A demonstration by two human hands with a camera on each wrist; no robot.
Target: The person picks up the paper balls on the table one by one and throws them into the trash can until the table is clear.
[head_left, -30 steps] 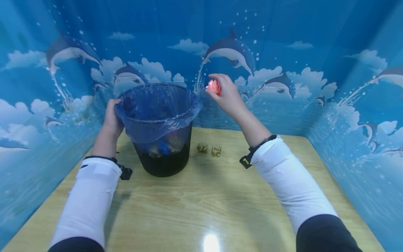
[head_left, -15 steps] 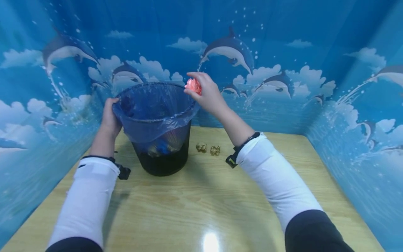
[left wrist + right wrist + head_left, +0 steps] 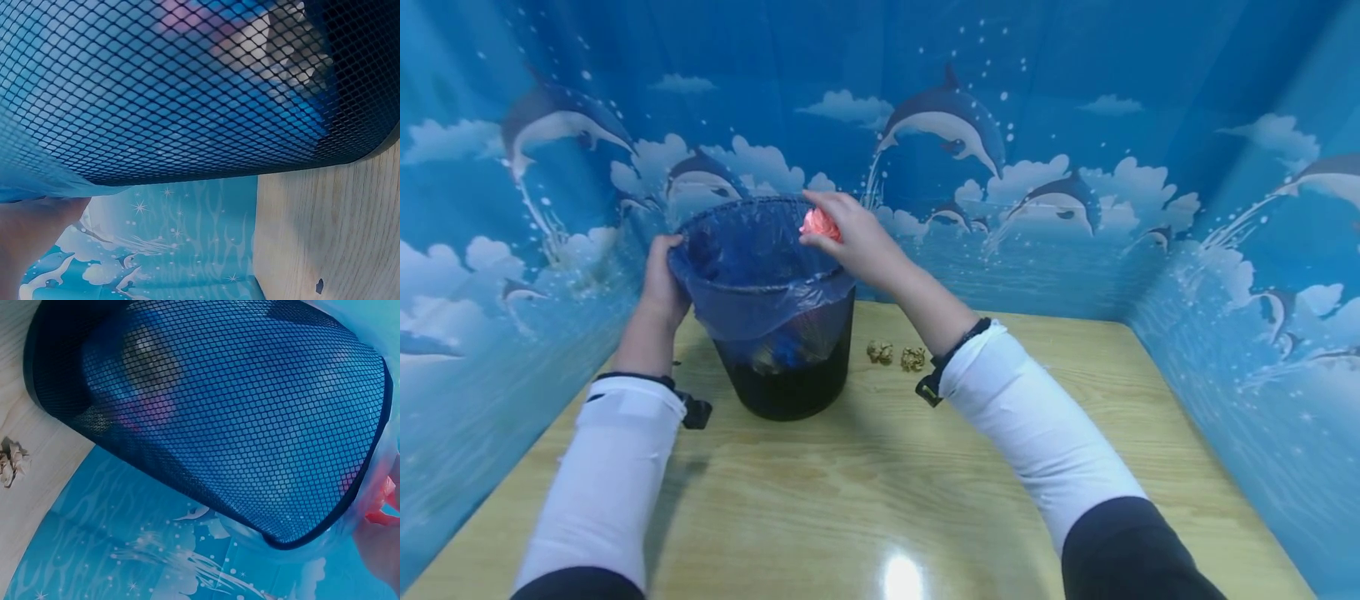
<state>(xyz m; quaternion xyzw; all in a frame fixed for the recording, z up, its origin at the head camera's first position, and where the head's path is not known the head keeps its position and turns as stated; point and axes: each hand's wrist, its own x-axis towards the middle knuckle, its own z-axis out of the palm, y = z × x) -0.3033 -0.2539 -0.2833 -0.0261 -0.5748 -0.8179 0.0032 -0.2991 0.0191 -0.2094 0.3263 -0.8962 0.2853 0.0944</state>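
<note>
A black mesh trash bin (image 3: 790, 392) with a blue plastic liner (image 3: 752, 312) folded over its rim stands at the back left of the table. My left hand (image 3: 664, 279) grips the bin's left rim, thumb at the liner's edge and the other fingers hidden. Over the right part of the bin's opening, my right hand (image 3: 861, 242) pinches a pink crumpled paper ball (image 3: 820, 227). Through the mesh in the left wrist view, crumpled pieces (image 3: 294, 53) show blurred inside the bin.
Two crumpled gold balls (image 3: 880, 352) (image 3: 913, 359) lie on the wooden table (image 3: 820, 500), just right of the bin. A blue dolphin-print curtain (image 3: 1045, 100) encloses the back and sides.
My right hand has moved left with the pink paper ball, from right of the bin to over its opening, and dipped slightly. The left hand has stayed on the rim.
</note>
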